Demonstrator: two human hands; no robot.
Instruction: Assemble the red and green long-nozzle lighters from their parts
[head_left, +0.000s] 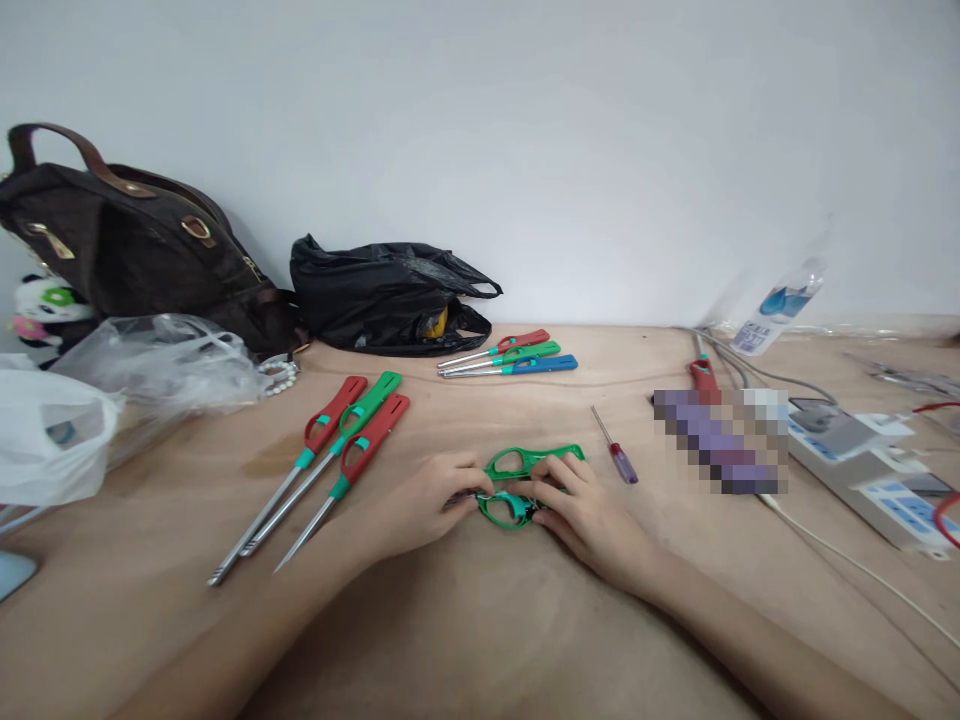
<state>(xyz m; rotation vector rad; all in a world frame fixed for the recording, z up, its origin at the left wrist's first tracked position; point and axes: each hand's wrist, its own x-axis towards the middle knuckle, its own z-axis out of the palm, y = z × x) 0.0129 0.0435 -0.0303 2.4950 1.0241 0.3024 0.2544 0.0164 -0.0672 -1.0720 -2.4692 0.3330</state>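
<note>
My left hand (427, 500) and my right hand (589, 515) meet at the table's middle, both with fingers pinched on a green lighter handle (506, 508) that lies open with teal inner parts showing. A separate green handle shell (532, 460) rests just behind it, touching my right fingers. Three long lighters (330, 455), two red and one green, lie to the left. Three more lighters (517, 358), red, green and blue, sit farther back. A small red-handled screwdriver (616, 448) lies right of my right hand.
A brown bag (127, 240) and a black plastic bag (390, 295) stand at the back by the wall. Clear and white plastic bags (112, 385) fill the left. A power strip (870, 460), cables and a tipped bottle (780, 305) occupy the right.
</note>
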